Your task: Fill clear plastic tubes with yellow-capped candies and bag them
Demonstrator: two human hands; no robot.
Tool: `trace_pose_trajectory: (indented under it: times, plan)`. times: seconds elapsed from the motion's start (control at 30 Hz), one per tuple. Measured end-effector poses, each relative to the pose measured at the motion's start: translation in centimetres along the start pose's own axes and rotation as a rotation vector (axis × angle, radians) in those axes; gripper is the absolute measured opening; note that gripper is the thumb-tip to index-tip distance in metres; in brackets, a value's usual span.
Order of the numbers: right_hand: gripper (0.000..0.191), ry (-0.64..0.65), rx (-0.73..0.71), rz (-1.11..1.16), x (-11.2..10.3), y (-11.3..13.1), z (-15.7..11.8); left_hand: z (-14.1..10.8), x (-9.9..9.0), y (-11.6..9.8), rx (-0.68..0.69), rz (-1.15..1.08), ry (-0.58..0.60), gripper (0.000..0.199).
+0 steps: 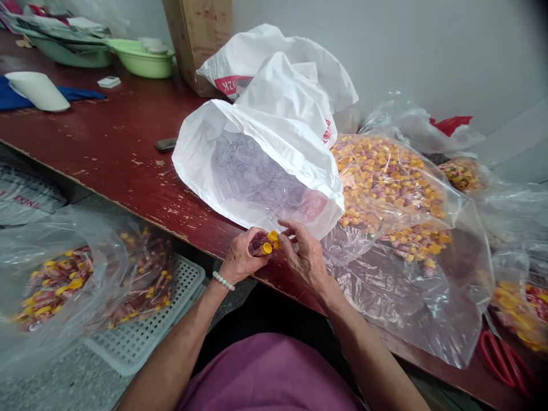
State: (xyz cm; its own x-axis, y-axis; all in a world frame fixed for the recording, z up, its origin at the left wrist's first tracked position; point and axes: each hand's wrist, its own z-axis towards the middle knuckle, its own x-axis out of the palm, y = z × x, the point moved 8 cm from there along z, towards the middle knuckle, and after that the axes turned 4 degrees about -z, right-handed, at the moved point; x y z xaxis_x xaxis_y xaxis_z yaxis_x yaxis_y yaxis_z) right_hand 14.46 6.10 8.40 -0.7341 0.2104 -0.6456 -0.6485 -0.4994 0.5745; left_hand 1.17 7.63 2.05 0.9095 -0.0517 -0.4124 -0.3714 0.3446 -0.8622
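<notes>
Just beyond the table's front edge, my left hand point(245, 256) is closed around several small purplish tubes with yellow caps point(266, 248), their capped ends facing right. My right hand point(306, 254) meets them from the other side, thumb and a finger at one of the caps, the index finger stretched out above. Behind both hands a white woven sack point(197, 145) lies with its mouth open, and transparent tubes with round rims point(252, 165) show inside. To the right, a large transparent plastic bag point(402, 302) holds a heap of yellow caps with purplish pieces point(385, 182).
At lower left, a plastic bag of yellow-capped tubes point(55, 285) stands by a white perforated basket point(128, 342). Red scissors point(500, 359) lie at the right. Farther back are a cardboard box point(201, 45), a green basin point(145, 63) and a white paper roll point(38, 91).
</notes>
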Motion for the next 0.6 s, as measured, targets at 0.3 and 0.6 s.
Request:
trace_pose_trajectory:
  times: [0.3,0.6]
  plan:
    - [0.042,0.199,-0.113,-0.246,2.3,0.3,-1.0,0.1,-0.2,-0.4,0.005,0.035,-0.005,0.034]
    - [0.039,-0.108,-0.019,-0.129,-5.5,-1.2,-4.6,0.0,-0.1,0.2,0.007,0.000,-0.053,0.037]
